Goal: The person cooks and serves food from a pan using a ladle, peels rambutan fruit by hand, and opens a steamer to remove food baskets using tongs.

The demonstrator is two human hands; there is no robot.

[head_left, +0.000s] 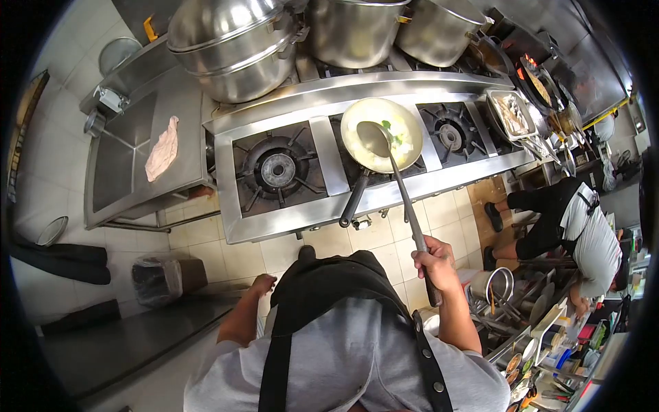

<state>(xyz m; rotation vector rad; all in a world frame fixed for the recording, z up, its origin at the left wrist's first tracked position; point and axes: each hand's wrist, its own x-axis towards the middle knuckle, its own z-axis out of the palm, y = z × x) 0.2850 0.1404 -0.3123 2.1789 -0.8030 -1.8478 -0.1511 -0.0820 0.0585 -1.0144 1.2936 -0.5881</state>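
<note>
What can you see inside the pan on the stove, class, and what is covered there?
Inside the pan: pale food, green bits and the bowl of the ladle that the right hand grips. Whatever lies directly beneath that bowl is covered.

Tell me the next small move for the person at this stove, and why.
Probably bring the left hand to the frying pan and steady it by its black handle. The right hand grips the ladle, whose bowl is in or just over the pale food, while nobody holds the black handle and the left hand seems empty.
</note>
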